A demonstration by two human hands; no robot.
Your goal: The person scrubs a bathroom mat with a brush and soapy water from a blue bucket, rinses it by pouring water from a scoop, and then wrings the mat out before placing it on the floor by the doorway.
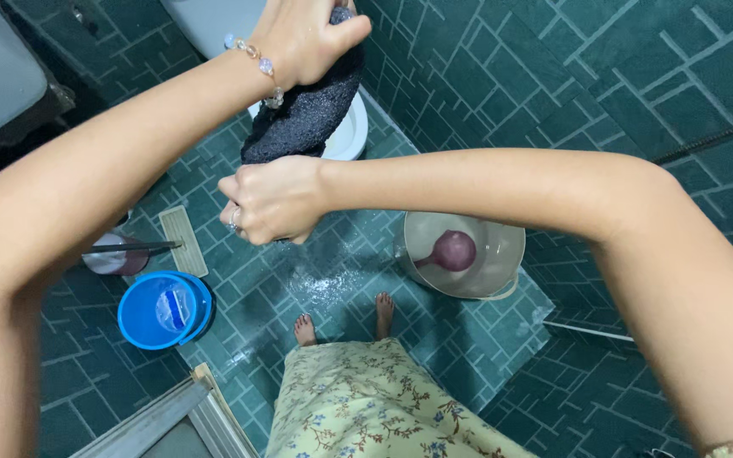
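Both my hands grip a dark grey, coarse cloth [309,108], twisted into a thick roll and held in the air. My left hand [300,36], with a beaded bracelet at the wrist, clasps its upper end. My right hand [271,200], wearing a ring, is closed around its lower end. Below the cloth, a patch of wet drops [326,280] shines on the green tiled floor. My bare feet [303,329] and the yellow floral skirt [358,399] show under the hands.
A white bucket [502,246] holding a purple dipper [453,252] stands to the right of my feet. A blue bucket [137,318], a flat scrubbing brush [182,240] and a maroon container [116,257] lie to the left. A white toilet [351,134] sits behind the cloth. Green tiled walls close in.
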